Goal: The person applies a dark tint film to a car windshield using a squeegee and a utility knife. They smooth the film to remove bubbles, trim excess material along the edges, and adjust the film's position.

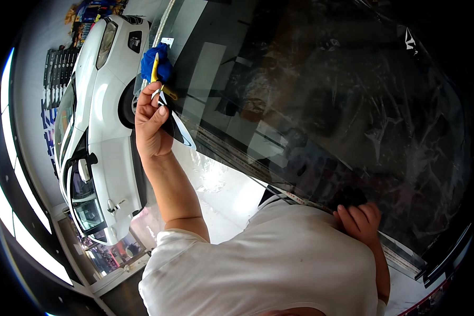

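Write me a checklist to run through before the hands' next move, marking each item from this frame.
1. Left hand has hold of the yellow tool: ok.
2. Yellow tool clear of the blue bundle: cannot tell; they overlap in this view.
3. Right hand at the near edge of the dark surface: ok.
4. Right hand empty: cannot tell; its fingers meet a dark patch.
5. Dark surface free of creases: not ok; creases show on its right part.
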{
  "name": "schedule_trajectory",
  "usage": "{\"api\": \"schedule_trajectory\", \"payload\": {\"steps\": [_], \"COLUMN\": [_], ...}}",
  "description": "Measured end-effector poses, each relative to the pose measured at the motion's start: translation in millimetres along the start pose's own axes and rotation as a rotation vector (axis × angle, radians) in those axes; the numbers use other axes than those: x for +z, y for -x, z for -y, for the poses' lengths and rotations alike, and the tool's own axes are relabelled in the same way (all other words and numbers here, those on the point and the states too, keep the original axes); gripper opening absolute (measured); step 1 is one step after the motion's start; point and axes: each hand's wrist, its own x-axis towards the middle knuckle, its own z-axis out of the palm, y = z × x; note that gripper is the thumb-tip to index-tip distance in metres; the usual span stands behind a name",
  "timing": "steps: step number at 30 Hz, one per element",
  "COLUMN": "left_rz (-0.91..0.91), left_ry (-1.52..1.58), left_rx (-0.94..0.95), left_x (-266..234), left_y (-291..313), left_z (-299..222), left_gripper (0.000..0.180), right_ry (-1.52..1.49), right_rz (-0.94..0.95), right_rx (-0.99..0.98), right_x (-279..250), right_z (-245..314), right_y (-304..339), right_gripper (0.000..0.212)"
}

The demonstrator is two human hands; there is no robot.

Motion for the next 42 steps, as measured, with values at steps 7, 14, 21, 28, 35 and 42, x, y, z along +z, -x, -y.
{"api": "schedule_trajectory", "payload": {"steps": [7,14,21,28,35,42], "left_rz": [-0.084,-0.256,-0.257,-0.420,-0.086,0.078], "left_ry": [0.066,0.141,-0.124,-1.280,-0.986,-1.471], "left_rx": [-0.116,-0.240,-0.190,0.237,0.097,0.122], "left_x": [-2.1,-6.1,-16.5,5.6,61.7,124.5], "left_y": [1.8,4.7,8.4,17.0,20.6,21.3], "left_z": [9.5,44.8,72.3,98.4,107.7,117.3], "left_gripper": [0.043,0.036,0.038,0.049,0.014,0.038], "right_ry": [0.114,0.191,0.078,-0.025,0.364,0.709], "right_rz": [0.003,-0.081,0.051,0.145,-0.128,-0.668], "right_rx": [-0.015,-0.035,0.024,0.312,0.682,1.154], "right_x": [-8.4,-7.8,0.5,1.4,-40.3,-122.9], "right_z": [1.0,2.7,1.6,-0.7,-19.9,-65.5], "right_y": [1.3,-3.6,1.3,20.8,97.4,222.1], "right_gripper": [0.027,0.019,0.023,0.033,0.022,0.032]}}
